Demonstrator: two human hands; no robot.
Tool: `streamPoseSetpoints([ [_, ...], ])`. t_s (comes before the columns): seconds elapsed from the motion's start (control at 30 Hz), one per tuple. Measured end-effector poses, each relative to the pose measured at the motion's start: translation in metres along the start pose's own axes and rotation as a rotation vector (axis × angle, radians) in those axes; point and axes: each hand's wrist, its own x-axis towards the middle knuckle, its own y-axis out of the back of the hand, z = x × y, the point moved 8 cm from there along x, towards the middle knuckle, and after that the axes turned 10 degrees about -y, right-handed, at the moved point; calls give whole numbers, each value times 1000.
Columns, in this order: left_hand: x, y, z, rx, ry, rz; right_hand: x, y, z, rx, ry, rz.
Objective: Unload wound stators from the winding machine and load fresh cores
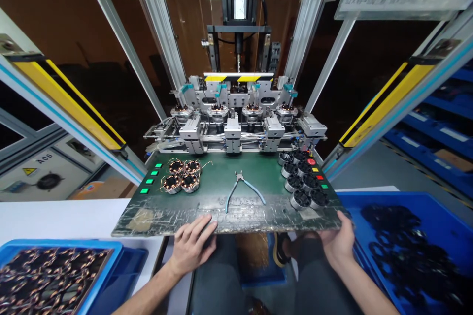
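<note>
My left hand (195,242) lies with its fingers stretched over the front edge of a scratched green work board (214,214). At the board's right front corner is my right hand (340,241), its thumb on the edge and its other fingers mostly hidden underneath. Between the hands, cutting pliers (240,184) with light blue handles rest with handles spread and jaws pointing away. Several copper-wound stators (190,182) stand grouped on the board's left. Toward the right are several unwound stator cores (301,198) with black inserts and silver rims.
Behind the board stands a winding machine (232,130) carrying stators on its spindles. Green buttons (149,181) line the left edge; a red button (311,162) sits at right. A blue bin (410,202) of black parts stands right, a blue tray (111,251) of wound stators left.
</note>
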Motion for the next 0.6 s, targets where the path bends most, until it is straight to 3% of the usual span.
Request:
streamPoseSetpoints([
  [0.6, 1, 0, 1, 15, -5, 6, 2, 1, 1, 21, 0, -3],
])
